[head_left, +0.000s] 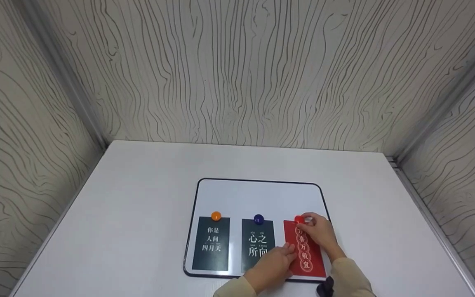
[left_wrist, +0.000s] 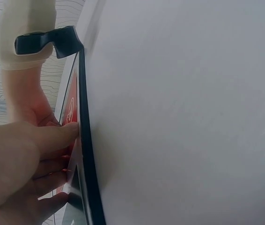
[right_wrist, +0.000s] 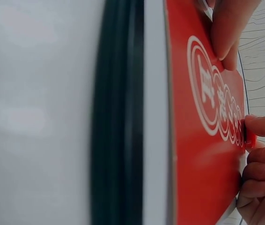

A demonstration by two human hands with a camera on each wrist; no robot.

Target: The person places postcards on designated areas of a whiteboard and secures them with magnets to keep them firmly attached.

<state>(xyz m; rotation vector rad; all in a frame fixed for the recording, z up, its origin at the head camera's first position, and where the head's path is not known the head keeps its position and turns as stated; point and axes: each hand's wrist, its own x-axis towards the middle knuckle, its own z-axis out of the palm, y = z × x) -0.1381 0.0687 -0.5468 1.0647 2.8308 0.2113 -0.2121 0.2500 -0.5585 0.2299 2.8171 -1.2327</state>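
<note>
A red card (head_left: 316, 260) with a column of white characters in ringed circles lies at the right side of a whiteboard (head_left: 258, 198). My right hand (head_left: 320, 232) pinches a round red magnet (head_left: 299, 219) between thumb and fingers at the card's top edge. In the right wrist view the red magnet (right_wrist: 251, 139) sits against the far end of the card (right_wrist: 202, 164). My left hand (head_left: 271, 264) rests its fingers on the card's left edge, its forearm crossing the lower part of the middle dark card (head_left: 254, 231). The left wrist view shows those fingers (left_wrist: 53, 183) nearly straight.
An orange magnet (head_left: 216, 216) sits on the top of a left dark card (head_left: 210, 260), and a dark blue magnet (head_left: 258, 219) on the middle one. The black-rimmed whiteboard lies on a white table (head_left: 138, 206). Wood-patterned panels (head_left: 229, 82) stand around the table.
</note>
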